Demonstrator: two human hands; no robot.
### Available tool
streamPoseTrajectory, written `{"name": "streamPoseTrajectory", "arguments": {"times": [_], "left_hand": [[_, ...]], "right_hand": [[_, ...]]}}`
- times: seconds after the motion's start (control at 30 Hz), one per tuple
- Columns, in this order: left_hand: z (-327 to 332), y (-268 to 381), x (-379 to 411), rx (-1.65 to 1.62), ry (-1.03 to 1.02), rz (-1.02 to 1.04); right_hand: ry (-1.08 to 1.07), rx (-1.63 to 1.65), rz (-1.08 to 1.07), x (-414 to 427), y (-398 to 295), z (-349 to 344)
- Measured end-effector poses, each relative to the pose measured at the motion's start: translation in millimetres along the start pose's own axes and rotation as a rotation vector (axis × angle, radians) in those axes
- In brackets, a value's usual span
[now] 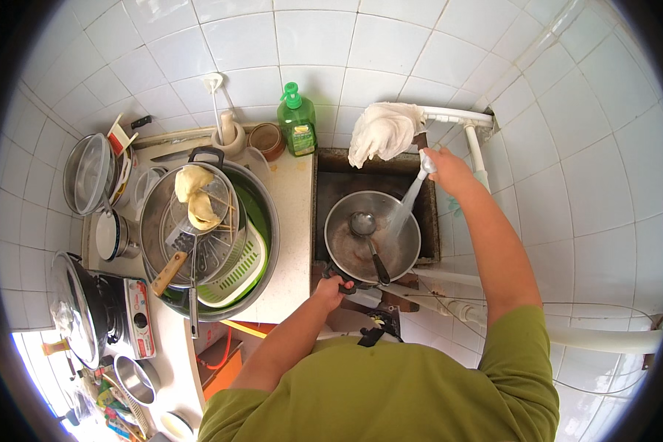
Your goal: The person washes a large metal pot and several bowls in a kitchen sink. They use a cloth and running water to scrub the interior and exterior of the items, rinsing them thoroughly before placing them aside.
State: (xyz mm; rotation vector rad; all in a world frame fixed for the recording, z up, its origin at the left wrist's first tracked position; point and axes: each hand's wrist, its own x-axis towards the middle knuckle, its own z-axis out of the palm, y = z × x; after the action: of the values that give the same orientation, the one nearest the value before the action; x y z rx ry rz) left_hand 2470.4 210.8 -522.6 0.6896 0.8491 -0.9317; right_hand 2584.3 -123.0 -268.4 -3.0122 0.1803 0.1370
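Note:
Over a dark sink (337, 177), my left hand (331, 293) grips the black side handle of a round metal pot (340, 221). A metal ladle (363, 223) with a black handle lies inside it, its handle resting over the near rim. My right hand (447, 168) is at the faucet's whitish spout (426, 166), fingers closed around it. Water (403, 212) streams from the spout down into the right side of the pot. A pale cloth (384, 132) hangs on the pipe just left of my right hand.
A green pump bottle (298, 124) stands left of the sink. Farther left, a large metal basin (273, 221) holds a green-and-white basket (243, 271), a pan and strainers. A portable gas stove (138, 315) stands at the lower left. White pipes (478, 149) run along the right wall.

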Motion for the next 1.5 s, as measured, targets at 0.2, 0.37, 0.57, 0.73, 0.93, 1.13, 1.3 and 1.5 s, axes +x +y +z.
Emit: {"name": "streamPoseTrajectory", "arguments": {"times": [0.2, 0.37, 0.57, 0.73, 0.93, 1.13, 1.3, 1.5], "left_hand": [[1.7, 0.2, -4.7, 0.027, 0.049, -0.013], [5.4, 0.7, -9.6, 0.05, 0.027, 0.029], [6.3, 4.0, -5.2, 0.053, 0.014, 0.012], [5.4, 3.5, -2.3, 0.057, 0.016, 0.029], [6.1, 2.3, -3.7, 0.051, 0.004, 0.054], [11.6, 5.0, -11.9, 0.046, 0.03, 0.024], [12.9, 5.5, -14.4, 0.065, 0.044, 0.024], [9.3, 5.0, -6.8, 0.05, 0.014, 0.019]], "right_hand": [[0.002, -0.047, 0.023, -0.5, -3.5, -0.4], [-0.003, -0.072, 0.026, 0.6, -0.1, 2.8], [-0.034, -0.139, 0.055, 0.7, -4.9, -1.5], [-0.008, -0.101, 0.008, -1.5, 4.4, 2.4], [-0.025, 0.02, -0.036, -6.9, 1.8, -1.3], [0.042, 0.095, -0.189, -9.8, 8.6, 5.5], [0.043, 0.072, -0.162, -12.8, 3.3, 3.2], [0.011, 0.034, -0.126, -9.4, 3.6, 1.1]]}}
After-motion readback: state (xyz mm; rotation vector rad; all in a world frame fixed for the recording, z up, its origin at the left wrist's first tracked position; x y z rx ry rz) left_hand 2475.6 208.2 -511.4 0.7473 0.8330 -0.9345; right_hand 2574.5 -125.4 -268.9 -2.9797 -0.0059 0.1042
